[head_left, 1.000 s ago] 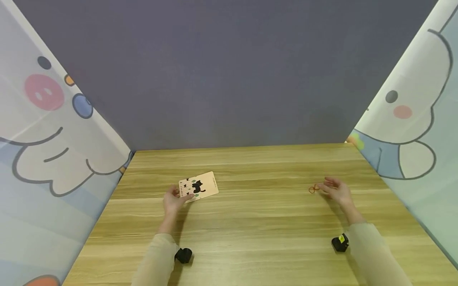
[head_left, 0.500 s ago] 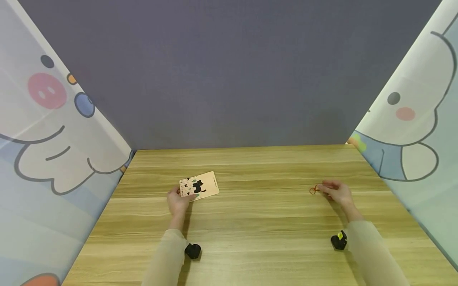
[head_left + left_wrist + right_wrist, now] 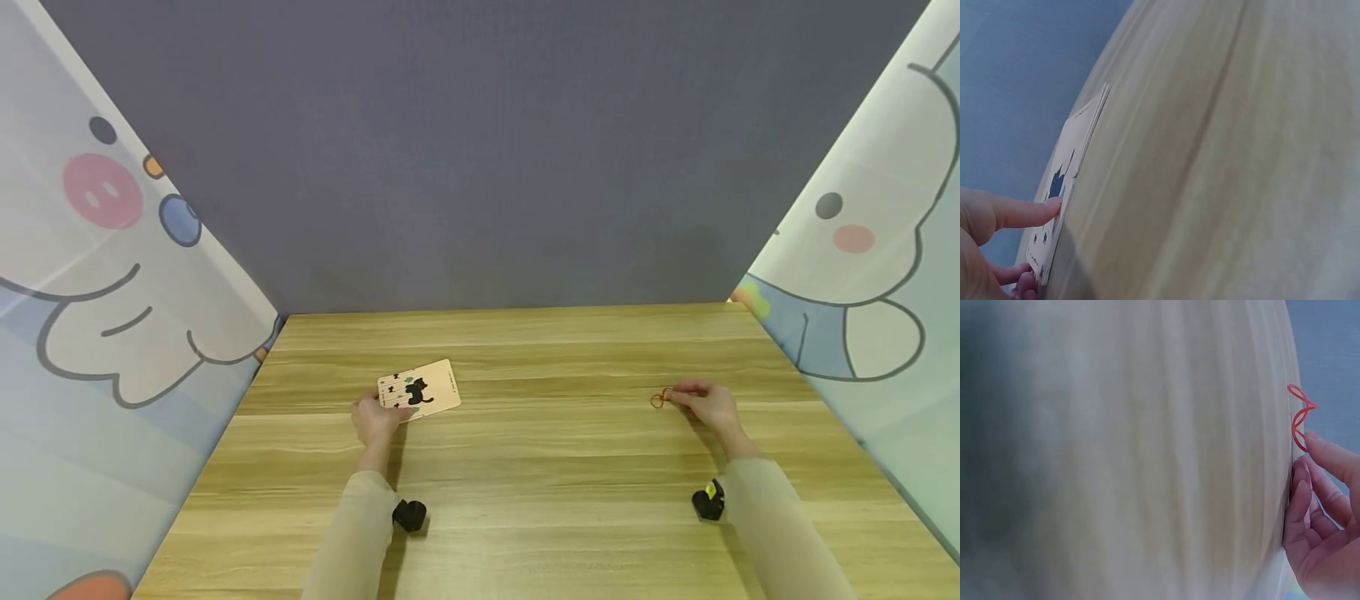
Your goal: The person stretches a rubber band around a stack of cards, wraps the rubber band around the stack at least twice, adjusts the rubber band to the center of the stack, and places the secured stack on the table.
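Observation:
A thin cream booklet [image 3: 441,390] with a black cat print and striped left part lies aslant on the left half of the table, its layered edge visible in the left wrist view. My left hand [image 3: 375,421] grips its near left side, the thumb [image 3: 1029,213] on the printed face and the other fingers at the edge, partly hidden. On the right, a red rubber band [image 3: 1299,415], twisted into loops, touches the fingertips of my right hand [image 3: 708,406]. In the head view the thumb and forefinger pinch one end of this band, while the loop rests at the tabletop.
The wood-grain table [image 3: 525,467] ends at a dark grey panel [image 3: 495,158] behind. Cartoon-printed curtains [image 3: 97,333] hang on both sides. Black wrist devices [image 3: 409,515] sit at both sleeves, low over the table.
My left hand and forearm have shifted slightly right and settled on the booklet, which stays put. The right fingers have drawn together on the rubber band. The head view shifts slightly.

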Action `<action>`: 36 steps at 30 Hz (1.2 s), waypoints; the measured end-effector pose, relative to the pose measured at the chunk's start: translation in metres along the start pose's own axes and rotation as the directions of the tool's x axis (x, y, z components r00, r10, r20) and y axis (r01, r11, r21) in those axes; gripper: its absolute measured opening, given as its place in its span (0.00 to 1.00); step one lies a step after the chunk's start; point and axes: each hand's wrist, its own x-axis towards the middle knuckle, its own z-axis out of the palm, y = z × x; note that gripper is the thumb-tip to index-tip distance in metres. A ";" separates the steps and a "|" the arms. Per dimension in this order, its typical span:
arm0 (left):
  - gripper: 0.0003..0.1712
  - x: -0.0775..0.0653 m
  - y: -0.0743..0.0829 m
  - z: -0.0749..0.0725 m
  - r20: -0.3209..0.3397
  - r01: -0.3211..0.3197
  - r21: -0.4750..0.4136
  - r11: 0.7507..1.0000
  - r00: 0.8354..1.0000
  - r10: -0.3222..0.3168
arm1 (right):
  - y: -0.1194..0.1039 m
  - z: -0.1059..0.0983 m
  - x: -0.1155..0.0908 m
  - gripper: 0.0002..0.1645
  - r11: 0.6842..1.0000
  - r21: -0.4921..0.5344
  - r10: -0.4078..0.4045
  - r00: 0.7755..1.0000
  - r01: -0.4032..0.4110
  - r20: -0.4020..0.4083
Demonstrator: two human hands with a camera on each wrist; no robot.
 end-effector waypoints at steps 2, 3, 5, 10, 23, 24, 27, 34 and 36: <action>0.41 0.001 0.002 0.000 0.012 0.017 0.003 1.000 1.000 -0.017 | 0.000 0.000 0.001 0.24 1.000 -0.008 0.005 1.000 -0.005 0.001; 0.41 0.001 0.002 0.000 0.016 0.022 0.008 1.000 1.000 -0.022 | 0.000 0.000 0.001 0.23 1.000 -0.014 0.007 1.000 -0.007 0.000; 0.40 0.002 0.003 0.000 0.021 0.030 0.021 0.999 0.999 -0.030 | 0.001 0.001 0.001 0.22 0.999 -0.034 0.005 1.000 -0.005 -0.006; 0.35 0.004 0.005 0.001 0.016 0.044 0.072 0.996 0.999 -0.046 | 0.001 0.000 0.001 0.20 0.997 -0.079 -0.019 1.000 0.017 -0.025; 0.36 0.004 0.009 0.000 0.032 -0.005 0.126 0.992 0.999 0.001 | -0.006 -0.001 -0.006 0.22 1.000 0.000 0.006 1.000 -0.006 0.015; 0.35 0.003 0.010 -0.001 0.032 -0.018 0.141 0.990 0.999 0.014 | -0.007 -0.001 -0.007 0.23 1.000 0.015 0.010 1.000 -0.010 0.019; 0.38 0.000 0.012 -0.005 0.055 -0.059 0.183 0.981 0.997 0.050 | -0.011 -0.001 -0.010 0.25 0.999 0.040 0.016 1.000 -0.017 0.021; 0.40 0.001 0.010 -0.009 0.123 -0.151 0.189 0.970 0.984 0.129 | -0.022 0.001 -0.020 0.25 0.985 0.171 -0.043 0.998 0.037 0.035; 0.38 0.003 0.007 -0.009 0.127 -0.165 0.148 0.975 0.981 0.147 | -0.024 0.003 -0.021 0.20 0.968 0.247 -0.051 0.998 0.037 0.048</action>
